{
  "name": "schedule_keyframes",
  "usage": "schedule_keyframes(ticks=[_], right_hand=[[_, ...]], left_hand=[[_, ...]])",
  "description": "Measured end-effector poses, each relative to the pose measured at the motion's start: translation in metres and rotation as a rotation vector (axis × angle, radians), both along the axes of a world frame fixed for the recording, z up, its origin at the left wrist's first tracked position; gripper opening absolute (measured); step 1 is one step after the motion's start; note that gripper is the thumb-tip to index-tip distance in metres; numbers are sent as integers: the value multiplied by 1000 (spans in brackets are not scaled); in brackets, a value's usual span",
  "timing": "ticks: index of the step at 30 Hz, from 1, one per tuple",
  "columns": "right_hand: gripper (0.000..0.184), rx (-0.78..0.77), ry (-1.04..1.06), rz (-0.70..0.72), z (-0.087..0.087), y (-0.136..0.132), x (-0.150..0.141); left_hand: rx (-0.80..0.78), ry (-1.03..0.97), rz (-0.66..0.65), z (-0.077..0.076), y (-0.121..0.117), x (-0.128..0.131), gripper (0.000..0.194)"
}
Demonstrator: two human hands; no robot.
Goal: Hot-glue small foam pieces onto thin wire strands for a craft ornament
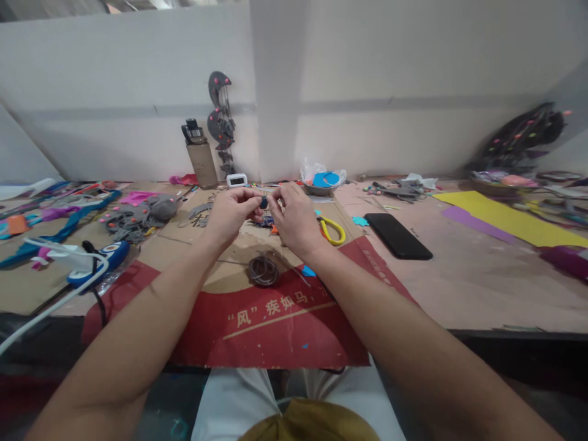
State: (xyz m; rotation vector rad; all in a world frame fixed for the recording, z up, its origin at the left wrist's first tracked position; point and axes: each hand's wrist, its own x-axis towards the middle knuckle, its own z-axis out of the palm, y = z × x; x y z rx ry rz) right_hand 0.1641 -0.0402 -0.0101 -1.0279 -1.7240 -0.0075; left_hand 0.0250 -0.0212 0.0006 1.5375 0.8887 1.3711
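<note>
My left hand (233,213) pinches a small dark blue piece (263,202) between thumb and fingers above the cardboard. Close on its right, my right hand (294,214) has its fingertips drawn together beside that piece; what they grip is too small to make out. Below the hands a coil of thin dark cord (263,271) lies on the red-printed cardboard sheet (285,343). Yellow-handled scissors (334,231) rest just right of my right hand, their blades hidden behind it. Small dark bits (261,222) lie under the fingers.
A black phone (397,236) lies to the right, near yellow sheet material (509,214). A bottle (201,160), a small white clock (236,180) and a bowl (321,187) stand at the back. Grey felt pieces (138,217) and a power strip with a white cable (98,263) are left.
</note>
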Motion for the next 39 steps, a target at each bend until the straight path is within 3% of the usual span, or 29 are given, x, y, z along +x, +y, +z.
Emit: schedule_keyframes(ticks=[14,29,35,39], right_hand=[[11,25,-46,-44,-3,3,0],[11,-29,-3,-57,-2,5,6],[11,-18,-60,-40,-6,7,6],[10,-2,-86,-2,-7,7,6]], left_hand=[[15,32,-13,2,-2,0,12],[143,240,-64,2,-3,-2,16],[248,356,11,2,-5,-3,17],[449,604,191,7,-11,-3,14]])
